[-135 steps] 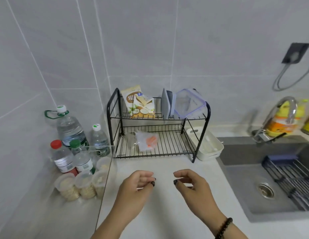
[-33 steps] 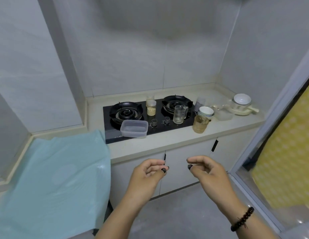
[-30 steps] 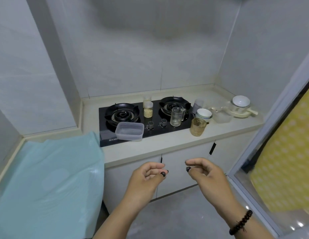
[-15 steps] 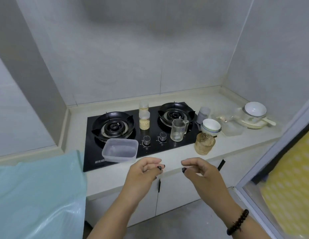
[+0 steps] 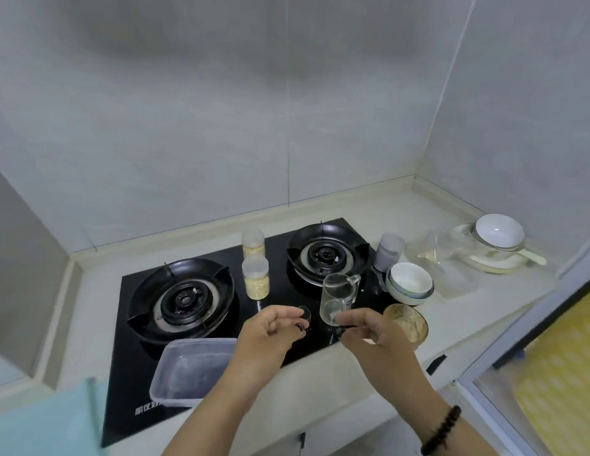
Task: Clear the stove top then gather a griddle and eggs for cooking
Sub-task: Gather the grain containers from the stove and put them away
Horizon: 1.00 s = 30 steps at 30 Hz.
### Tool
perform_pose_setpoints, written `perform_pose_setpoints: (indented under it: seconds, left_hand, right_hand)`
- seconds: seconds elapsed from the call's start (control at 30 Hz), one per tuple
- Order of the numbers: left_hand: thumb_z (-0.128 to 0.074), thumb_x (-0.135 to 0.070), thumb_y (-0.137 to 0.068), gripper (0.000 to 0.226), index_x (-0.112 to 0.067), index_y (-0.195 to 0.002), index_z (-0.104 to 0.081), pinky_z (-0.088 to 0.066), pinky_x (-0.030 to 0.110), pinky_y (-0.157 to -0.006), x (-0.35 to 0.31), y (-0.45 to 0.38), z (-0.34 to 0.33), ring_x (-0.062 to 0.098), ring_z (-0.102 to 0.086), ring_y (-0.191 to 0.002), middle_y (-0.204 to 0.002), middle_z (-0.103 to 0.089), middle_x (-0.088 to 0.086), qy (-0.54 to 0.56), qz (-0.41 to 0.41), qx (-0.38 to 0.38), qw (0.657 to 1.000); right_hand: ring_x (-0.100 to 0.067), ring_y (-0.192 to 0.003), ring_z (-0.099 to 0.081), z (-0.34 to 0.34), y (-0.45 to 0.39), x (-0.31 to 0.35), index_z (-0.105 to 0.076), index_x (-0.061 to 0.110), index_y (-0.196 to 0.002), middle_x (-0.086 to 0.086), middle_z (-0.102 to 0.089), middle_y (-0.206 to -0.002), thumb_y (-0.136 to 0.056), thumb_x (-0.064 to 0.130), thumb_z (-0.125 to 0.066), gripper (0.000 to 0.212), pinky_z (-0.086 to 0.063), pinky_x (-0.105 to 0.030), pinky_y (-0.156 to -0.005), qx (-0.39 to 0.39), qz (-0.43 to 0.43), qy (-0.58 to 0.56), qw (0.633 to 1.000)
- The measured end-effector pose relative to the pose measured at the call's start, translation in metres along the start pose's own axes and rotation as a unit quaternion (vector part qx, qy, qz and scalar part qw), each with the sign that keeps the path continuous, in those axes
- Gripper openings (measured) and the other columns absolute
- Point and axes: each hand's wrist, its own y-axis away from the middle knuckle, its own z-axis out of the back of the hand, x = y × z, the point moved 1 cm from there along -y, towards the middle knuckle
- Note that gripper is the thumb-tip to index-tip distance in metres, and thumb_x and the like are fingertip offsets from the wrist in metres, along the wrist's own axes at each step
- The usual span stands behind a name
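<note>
Nothing has yet been cleared, as far as can be judged: the black glass stove top [image 5: 129,373] is crowded, and neither a griddle nor eggs can be seen. The left hand [image 5: 267,337] and the right hand [image 5: 372,330] are held over the front edge of the stove, fingers loosely curled, nothing grasped by either. A shallow rectangular clear plastic container [image 5: 191,370] sits at about 8 o'clock from the hands, on the stove's front. Two small cylindrical jars [image 5: 255,279] of pale grains, with frosted lids, stand between the burners at 12 o'clock. A clear glass measuring cup [image 5: 338,299] with a spout stands just beyond the right hand, at 1 o'clock. A round amber glass cup [image 5: 407,325] stands close beside the right hand at 3 o'clock, near the stove's right edge. On the pale counter at 2 o'clock, stacked white glossy bowls [image 5: 410,283] are seen. All clearing and gathering appears to remain.
</note>
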Motion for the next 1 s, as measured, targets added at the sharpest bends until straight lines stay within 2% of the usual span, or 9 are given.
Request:
perform_pose_setpoints:
  seconds: [0.13, 0.23, 0.4, 0.5, 0.6, 0.73, 0.8, 0.9, 1.0]
  left_hand:
    - [-0.06, -0.001, -0.089, 0.021, -0.016, -0.1, -0.069, -0.05, 0.021, -0.075, 0.001, -0.025, -0.003, 0.013, -0.071, -0.09, -0.091, -0.077, -0.003, 0.001, 0.012, -0.019, 1.0]
    - [-0.062, -0.002, -0.088, 0.021, -0.019, -0.098, -0.069, -0.05, 0.024, -0.079, 0.003, -0.041, -0.007, 0.014, -0.071, -0.093, -0.091, -0.077, -0.004, 0.003, 0.021, -0.036, 0.999]
    - [-0.063, -0.005, -0.088, 0.019, -0.02, -0.099, -0.069, -0.05, 0.027, -0.086, -0.003, -0.07, -0.024, 0.015, -0.07, -0.095, -0.092, -0.076, -0.005, 0.017, 0.035, -0.074, 0.996]
    - [-0.063, -0.004, -0.089, 0.018, -0.018, -0.1, -0.069, -0.05, 0.023, -0.081, -0.013, -0.088, -0.041, 0.012, -0.071, -0.093, -0.092, -0.077, -0.004, 0.034, 0.035, -0.099, 0.994]
    - [-0.063, -0.004, -0.089, 0.019, -0.017, -0.102, -0.069, -0.05, 0.021, -0.078, -0.021, -0.103, -0.062, 0.011, -0.07, -0.093, -0.093, -0.076, -0.004, 0.041, 0.041, -0.121, 0.991]
    - [-0.062, -0.002, -0.089, 0.019, -0.015, -0.101, -0.069, -0.047, 0.026, -0.069, -0.023, -0.12, -0.087, 0.023, -0.066, -0.085, -0.092, -0.076, -0.003, 0.061, 0.052, -0.156, 0.984]
    - [-0.062, -0.002, -0.089, 0.019, -0.015, -0.1, -0.069, -0.046, 0.027, -0.068, -0.022, -0.124, -0.093, 0.024, -0.064, -0.083, -0.092, -0.076, -0.002, 0.064, 0.056, -0.174, 0.981]
    - [-0.063, 0.001, -0.087, 0.024, -0.019, -0.1, -0.067, -0.05, 0.015, -0.064, -0.019, -0.132, -0.091, 0.012, -0.068, -0.081, -0.092, -0.075, -0.001, 0.026, 0.038, -0.227, 0.973]
    - [-0.064, -0.002, -0.085, 0.033, -0.028, -0.104, -0.062, -0.046, 0.007, -0.067, -0.017, -0.141, -0.08, 0.004, -0.065, -0.089, -0.099, -0.069, -0.005, -0.08, 0.006, -0.268, 0.96]
  right_hand:
    - [0.011, -0.073, -0.058, 0.006, -0.032, -0.005, -0.068, 0.031, -0.088, 0.014, -0.068, -0.082, -0.084, 0.008, -0.063, 0.024, -0.04, -0.01, -0.059, 0.006, -0.011, -0.002, 1.0]
    - [0.001, -0.082, -0.063, 0.007, -0.053, -0.012, -0.067, 0.036, -0.089, 0.013, -0.07, -0.088, -0.084, 0.012, -0.065, 0.024, -0.046, -0.017, -0.069, 0.029, -0.022, 0.006, 0.999]
    - [0.0, -0.083, -0.065, 0.017, -0.097, -0.017, -0.069, 0.03, -0.088, 0.01, -0.071, -0.087, -0.082, 0.007, -0.065, 0.024, -0.049, -0.021, -0.08, 0.08, -0.025, -0.008, 0.996]
    - [-0.004, -0.084, -0.066, 0.03, -0.126, -0.017, -0.069, 0.029, -0.088, 0.009, -0.071, -0.086, -0.082, 0.005, -0.063, 0.026, -0.047, -0.017, -0.074, 0.107, -0.021, -0.011, 0.994]
    - [-0.004, -0.083, -0.065, 0.05, -0.154, -0.018, -0.069, 0.026, -0.091, 0.008, -0.07, -0.089, -0.083, 0.004, -0.062, 0.025, -0.046, -0.009, -0.062, 0.131, -0.008, -0.009, 0.991]
    - [0.003, -0.082, -0.063, 0.073, -0.187, -0.027, -0.069, 0.033, -0.091, 0.014, -0.069, -0.094, -0.084, 0.009, -0.063, 0.025, -0.045, -0.011, -0.068, 0.176, 0.005, 0.009, 0.984]
    - [0.004, -0.082, -0.062, 0.078, -0.199, -0.031, -0.068, 0.034, -0.091, 0.016, -0.069, -0.094, -0.084, 0.011, -0.064, 0.025, -0.045, -0.01, -0.067, 0.191, 0.001, 0.014, 0.981]
    - [0.005, -0.084, -0.062, 0.08, -0.215, -0.031, -0.069, 0.033, -0.092, 0.015, -0.069, -0.096, -0.085, 0.01, -0.064, 0.024, -0.046, -0.008, -0.067, 0.208, 0.006, 0.013, 0.978]
    - [0.008, -0.088, -0.062, 0.075, -0.225, -0.03, -0.069, 0.031, -0.093, 0.013, -0.07, -0.097, -0.085, 0.009, -0.064, 0.024, -0.047, -0.008, -0.07, 0.217, 0.011, 0.008, 0.976]
